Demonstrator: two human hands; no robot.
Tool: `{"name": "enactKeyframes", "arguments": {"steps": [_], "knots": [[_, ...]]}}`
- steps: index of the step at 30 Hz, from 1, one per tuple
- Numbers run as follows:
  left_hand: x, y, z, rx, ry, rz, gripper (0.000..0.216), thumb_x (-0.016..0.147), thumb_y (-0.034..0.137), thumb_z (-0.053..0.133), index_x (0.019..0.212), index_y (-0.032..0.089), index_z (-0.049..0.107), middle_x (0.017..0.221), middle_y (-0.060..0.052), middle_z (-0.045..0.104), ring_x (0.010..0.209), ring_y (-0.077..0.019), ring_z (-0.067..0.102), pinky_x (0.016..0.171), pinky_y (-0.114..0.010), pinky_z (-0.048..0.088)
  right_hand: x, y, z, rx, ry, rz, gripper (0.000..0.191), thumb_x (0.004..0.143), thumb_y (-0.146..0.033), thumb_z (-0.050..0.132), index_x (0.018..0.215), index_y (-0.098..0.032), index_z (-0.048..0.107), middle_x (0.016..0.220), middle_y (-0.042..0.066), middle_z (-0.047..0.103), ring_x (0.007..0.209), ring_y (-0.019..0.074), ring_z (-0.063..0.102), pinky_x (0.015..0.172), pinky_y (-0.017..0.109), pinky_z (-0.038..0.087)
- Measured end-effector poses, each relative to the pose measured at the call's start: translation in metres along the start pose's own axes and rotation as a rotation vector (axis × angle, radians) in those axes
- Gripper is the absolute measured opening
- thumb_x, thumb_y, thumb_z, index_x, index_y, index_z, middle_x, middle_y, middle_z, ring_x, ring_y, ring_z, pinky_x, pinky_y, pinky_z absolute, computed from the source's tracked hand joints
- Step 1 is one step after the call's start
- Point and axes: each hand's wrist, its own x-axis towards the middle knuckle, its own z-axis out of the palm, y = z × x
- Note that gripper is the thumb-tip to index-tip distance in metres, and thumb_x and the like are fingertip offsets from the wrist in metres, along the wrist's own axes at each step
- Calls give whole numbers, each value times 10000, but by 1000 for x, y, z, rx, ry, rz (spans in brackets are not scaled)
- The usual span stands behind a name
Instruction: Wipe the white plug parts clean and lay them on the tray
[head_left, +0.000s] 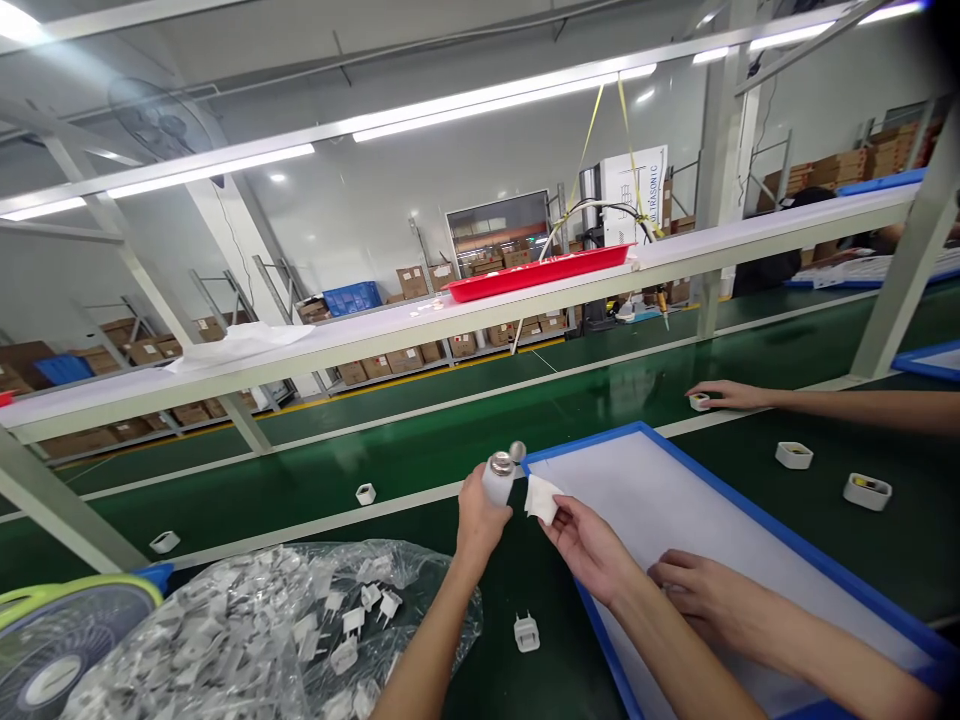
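From here I see, mid-frame, the left hand (pixel 481 520) gripping a white plastic bottle (pixel 497 487) with a metal top; just right, the right hand (pixel 589 548) pinches a white wipe (pixel 541 499). Lower left, a clear plastic bag (pixel 429 568) holds many white two-pin plug pieces (pixel 352 622).

1 head-worn camera, looking forward and down across the green worktop (pixel 551 680). Left hand (pixel 478 518) and right hand (pixel 589 548) close, just below centre; raised shelf (pixel 360 334) farther, back wall (pixel 360 195) well beyond.

"ULTRASONIC" on a white panel (pixel 646 178)
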Motion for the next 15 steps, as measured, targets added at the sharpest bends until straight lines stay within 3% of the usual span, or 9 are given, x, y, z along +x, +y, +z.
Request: {"name": "enactKeyframes", "arguments": {"steps": [2, 7, 9, 12, 14, 15], "knots": [[4, -8, 8, -67, 20, -125, 693, 621, 97, 738, 1281, 148, 531, 1135, -118, 704, 1042, -289, 676, 836, -317, 524, -7, -3, 1, -33, -7, 14, 218, 970, -290, 642, 1134, -147, 640, 1055, 49, 685, 836, 157, 686, 710, 323, 601], [6, -22, 22, -174, 74, -304, 668, 656, 109, 757, 1283, 151, 529, 1143, -145, 711, 1055, -293, 691, 823, -310, 508, -33, -7, 0, -94, -21, 40, 147, 907, -137, 658, 1053, -130, 673, 882, 52, 722, 816, 181, 715, 714, 294, 624], [5, -22, 22, -201, 74, -328, 673, 686, 133, 758, 1314, 144, 516, 1158, -156, 708, 1060, -302, 691, 832, -327, 513, -45, -6, -2, -108, -16, 50, 173, 892, -102, 646, 1061, -124, 679, 884, 72, 737, 850, 205, 724, 734, 295, 632], [-5, -20, 14, -216, 70, -330, 864, 665, 158, 813, 1434, 127, 419, 1312, -201, 637, 1204, -348, 617, 935, -382, 493, -64, -6, -8, -125, 17, 72, 220, 901, -94, 629, 1118, -94, 666, 961, 110, 751, 910, 239, 728, 766, 332, 642], [-25, -17, 4, -210, 92, -311, 943, 705, 183, 802, 1510, 148, 313, 1465, -209, 513, 1346, -346, 499, 1032, -403, 441, -76, -6, -16, -133, 60, 89, 255, 897, -102, 644, 1151, -93, 657, 998, 118, 754, 946, 261, 727, 778, 353, 648], [-40, -15, -1, -212, 107, -282, 876, 765, 203, 757, 1515, 169, 307, 1499, -193, 474, 1374, -325, 466, 1056, -401, 425, -83, -6, -21, -139, 94, 89, 273, 888, -112, 661, 1161, -102, 656, 1008, 113, 755, 961, 270, 726, 776, 356, 652]]}}
